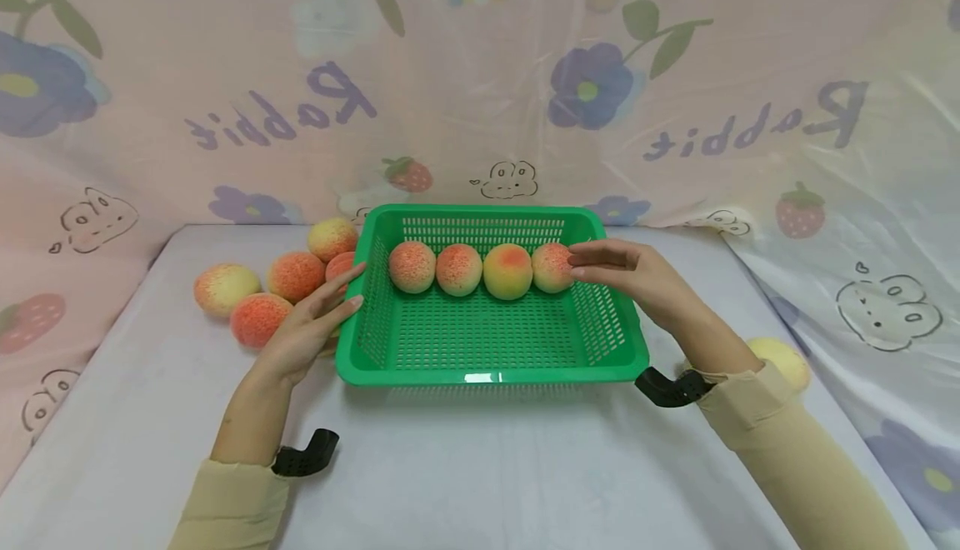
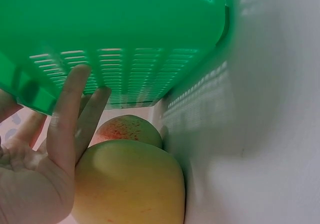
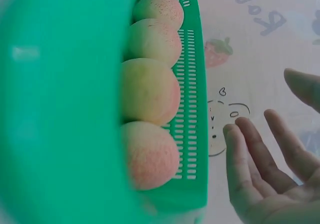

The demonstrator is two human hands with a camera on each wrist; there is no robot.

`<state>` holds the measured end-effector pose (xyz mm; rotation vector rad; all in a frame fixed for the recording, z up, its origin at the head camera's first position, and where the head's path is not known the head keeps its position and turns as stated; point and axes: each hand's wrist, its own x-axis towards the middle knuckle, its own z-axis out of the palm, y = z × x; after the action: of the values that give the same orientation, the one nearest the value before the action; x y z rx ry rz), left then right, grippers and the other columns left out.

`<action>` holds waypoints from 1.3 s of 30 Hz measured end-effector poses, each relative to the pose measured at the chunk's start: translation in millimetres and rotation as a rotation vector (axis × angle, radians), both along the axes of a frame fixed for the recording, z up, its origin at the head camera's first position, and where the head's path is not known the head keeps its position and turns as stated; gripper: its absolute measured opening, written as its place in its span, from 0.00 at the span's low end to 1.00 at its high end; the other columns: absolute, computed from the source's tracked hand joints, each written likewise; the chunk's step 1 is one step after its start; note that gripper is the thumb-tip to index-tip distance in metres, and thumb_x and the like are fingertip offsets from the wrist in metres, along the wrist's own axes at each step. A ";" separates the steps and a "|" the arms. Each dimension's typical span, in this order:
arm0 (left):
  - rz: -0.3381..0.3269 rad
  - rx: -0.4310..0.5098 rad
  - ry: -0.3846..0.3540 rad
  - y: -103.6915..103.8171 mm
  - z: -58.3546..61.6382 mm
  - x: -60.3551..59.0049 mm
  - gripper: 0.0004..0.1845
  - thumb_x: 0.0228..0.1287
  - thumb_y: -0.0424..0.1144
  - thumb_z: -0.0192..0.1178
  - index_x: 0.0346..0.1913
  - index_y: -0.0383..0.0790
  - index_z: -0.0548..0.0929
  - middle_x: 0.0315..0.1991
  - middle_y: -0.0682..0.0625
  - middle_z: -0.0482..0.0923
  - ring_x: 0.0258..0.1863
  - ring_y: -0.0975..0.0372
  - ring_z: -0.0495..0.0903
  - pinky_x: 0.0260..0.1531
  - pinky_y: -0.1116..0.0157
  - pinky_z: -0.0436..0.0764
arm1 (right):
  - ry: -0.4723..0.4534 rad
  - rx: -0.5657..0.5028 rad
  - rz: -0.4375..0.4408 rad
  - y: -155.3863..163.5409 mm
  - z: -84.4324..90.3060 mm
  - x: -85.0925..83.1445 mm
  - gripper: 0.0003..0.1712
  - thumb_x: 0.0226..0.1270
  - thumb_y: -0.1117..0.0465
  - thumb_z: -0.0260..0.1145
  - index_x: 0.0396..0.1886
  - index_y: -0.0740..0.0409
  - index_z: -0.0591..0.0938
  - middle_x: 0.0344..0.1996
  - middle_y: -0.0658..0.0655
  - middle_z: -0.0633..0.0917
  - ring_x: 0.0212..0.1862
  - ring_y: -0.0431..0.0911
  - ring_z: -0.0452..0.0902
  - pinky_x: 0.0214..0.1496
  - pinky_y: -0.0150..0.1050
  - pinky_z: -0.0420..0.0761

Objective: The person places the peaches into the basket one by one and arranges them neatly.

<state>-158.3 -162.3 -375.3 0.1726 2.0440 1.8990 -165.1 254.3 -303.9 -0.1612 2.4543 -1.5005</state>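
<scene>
Floral backdrop (image 1: 480, 75) printed "Rabbit", white table (image 1: 480, 467), green basket (image 1: 487, 375) mid-table holding four peaches (image 1: 507, 272), left hand (image 1: 311, 325) spread against its side, right hand (image 1: 630, 271) loose-fingered touching rightmost peach (image 1: 552, 267), loose peaches (image 1: 258, 287) left.

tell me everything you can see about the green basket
The green basket is a rectangular tray of what looks like glossy plastic, with slotted walls, a perforated floor and a smooth rolled rim. It sits upright and level on the white table. Four peaches lie in a row along its far wall. The left hand rests open against its left wall with straight fingers; the right hand reaches over its right rim, fingers at the rightmost peach. More peaches lie outside, left of it.
</scene>
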 end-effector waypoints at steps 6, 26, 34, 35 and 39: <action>0.008 -0.001 0.001 0.9 -1.1 -0.3 0.32 0.72 0.49 0.52 0.75 0.56 0.55 0.71 0.38 0.56 0.44 0.63 0.84 0.41 0.65 0.83 | 0.009 0.044 -0.033 17.5 -0.4 16.8 0.32 0.66 0.47 0.65 0.65 0.57 0.72 0.61 0.56 0.76 0.55 0.33 0.74 0.68 0.49 0.66; 0.001 -0.003 0.008 -0.6 -1.9 -2.5 0.32 0.72 0.49 0.51 0.75 0.57 0.55 0.69 0.39 0.57 0.42 0.66 0.84 0.41 0.65 0.83 | 0.001 0.050 -0.174 62.9 -18.1 45.3 0.28 0.66 0.47 0.65 0.63 0.51 0.74 0.54 0.42 0.81 0.52 0.32 0.76 0.63 0.40 0.68; -0.004 0.020 0.004 -1.0 -3.4 -1.7 0.31 0.72 0.48 0.52 0.75 0.57 0.56 0.66 0.44 0.61 0.42 0.64 0.85 0.39 0.65 0.84 | -0.044 0.098 -0.211 85.8 -25.9 58.0 0.27 0.67 0.44 0.62 0.63 0.47 0.73 0.51 0.34 0.80 0.52 0.31 0.76 0.56 0.30 0.67; -0.005 0.020 0.004 -1.2 -3.6 -1.6 0.31 0.72 0.48 0.52 0.75 0.57 0.56 0.66 0.45 0.61 0.42 0.64 0.85 0.39 0.65 0.84 | -0.043 0.108 -0.219 88.5 -27.0 59.7 0.27 0.67 0.44 0.62 0.63 0.47 0.73 0.50 0.33 0.80 0.52 0.31 0.76 0.56 0.30 0.68; -0.009 0.019 0.008 -0.7 -4.0 -1.8 0.31 0.72 0.48 0.52 0.75 0.57 0.56 0.66 0.45 0.60 0.42 0.63 0.85 0.39 0.65 0.83 | -0.030 0.126 -0.263 100.5 -31.1 66.9 0.26 0.67 0.45 0.63 0.62 0.46 0.74 0.47 0.28 0.81 0.50 0.28 0.75 0.49 0.24 0.70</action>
<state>-160.1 -163.0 -379.3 0.1942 2.0268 1.9158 -98.2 354.8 -334.9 0.2143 2.6165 -1.4254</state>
